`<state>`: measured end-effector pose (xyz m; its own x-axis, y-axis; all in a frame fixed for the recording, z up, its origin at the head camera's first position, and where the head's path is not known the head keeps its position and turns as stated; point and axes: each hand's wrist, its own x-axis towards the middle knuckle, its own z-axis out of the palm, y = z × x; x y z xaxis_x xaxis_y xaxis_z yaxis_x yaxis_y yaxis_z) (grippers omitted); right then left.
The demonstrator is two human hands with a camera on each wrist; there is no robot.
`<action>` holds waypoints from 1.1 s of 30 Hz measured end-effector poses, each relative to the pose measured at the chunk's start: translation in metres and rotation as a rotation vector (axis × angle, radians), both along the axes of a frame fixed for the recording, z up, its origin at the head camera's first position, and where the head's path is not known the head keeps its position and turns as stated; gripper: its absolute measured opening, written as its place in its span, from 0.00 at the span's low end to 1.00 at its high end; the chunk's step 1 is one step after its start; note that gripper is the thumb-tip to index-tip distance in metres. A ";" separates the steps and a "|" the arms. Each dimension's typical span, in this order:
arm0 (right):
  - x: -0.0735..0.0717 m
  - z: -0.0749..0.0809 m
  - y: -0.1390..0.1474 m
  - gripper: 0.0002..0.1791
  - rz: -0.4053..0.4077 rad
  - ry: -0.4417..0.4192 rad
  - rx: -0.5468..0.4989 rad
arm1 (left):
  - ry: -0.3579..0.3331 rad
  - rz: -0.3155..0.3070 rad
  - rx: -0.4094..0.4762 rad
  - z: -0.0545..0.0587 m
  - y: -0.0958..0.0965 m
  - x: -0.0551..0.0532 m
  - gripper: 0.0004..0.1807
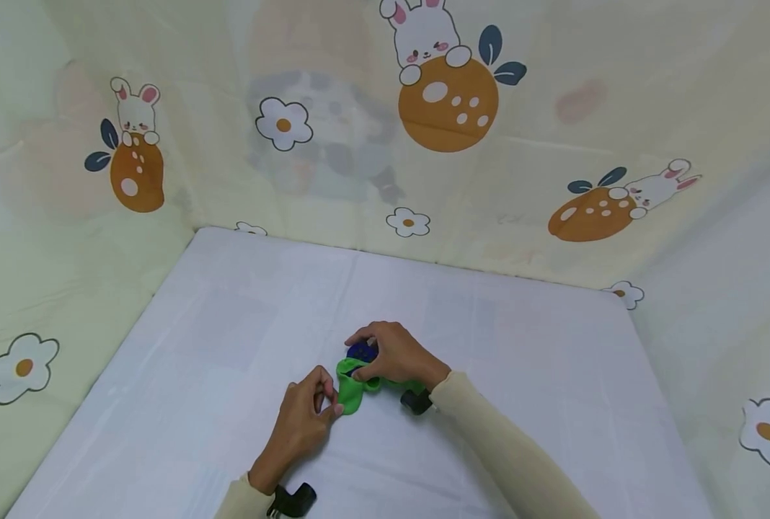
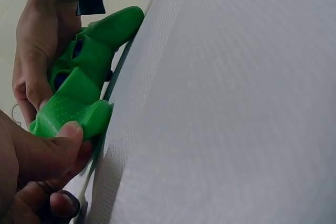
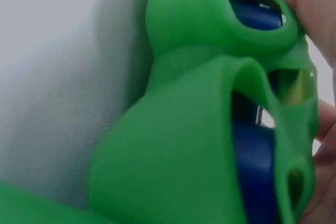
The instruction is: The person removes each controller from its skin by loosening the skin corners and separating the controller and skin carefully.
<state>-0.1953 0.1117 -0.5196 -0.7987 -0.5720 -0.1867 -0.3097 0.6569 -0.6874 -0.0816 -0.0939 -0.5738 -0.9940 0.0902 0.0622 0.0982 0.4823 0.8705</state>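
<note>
Green cover (image 3: 173, 145) nearest; left hand (image 1: 303, 414) pinches 7-o'clock end, right hand (image 1: 398, 352) grips blue controller (image 1: 361, 351) inside, likely for countertension.

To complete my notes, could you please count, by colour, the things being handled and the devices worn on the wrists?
Green: 1, soft cover
Blue: 1, object partly inside it
Black: 2, left wrist device and right wrist device
Total: 4

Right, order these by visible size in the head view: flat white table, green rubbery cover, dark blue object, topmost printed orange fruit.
1. Flat white table
2. Printed orange fruit
3. Green rubbery cover
4. Dark blue object, partly hidden
</note>
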 end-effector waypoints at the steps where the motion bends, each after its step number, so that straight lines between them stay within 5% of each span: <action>1: 0.000 0.000 0.000 0.30 -0.008 0.000 -0.004 | 0.003 -0.003 0.005 0.000 0.000 0.000 0.20; 28: -0.022 -0.001 -0.002 0.31 -0.071 -0.047 -0.017 | -0.025 0.009 0.127 0.003 -0.001 -0.005 0.18; 33: -0.021 0.000 0.001 0.30 -0.055 -0.068 -0.029 | -0.033 0.045 0.041 0.005 0.000 -0.006 0.18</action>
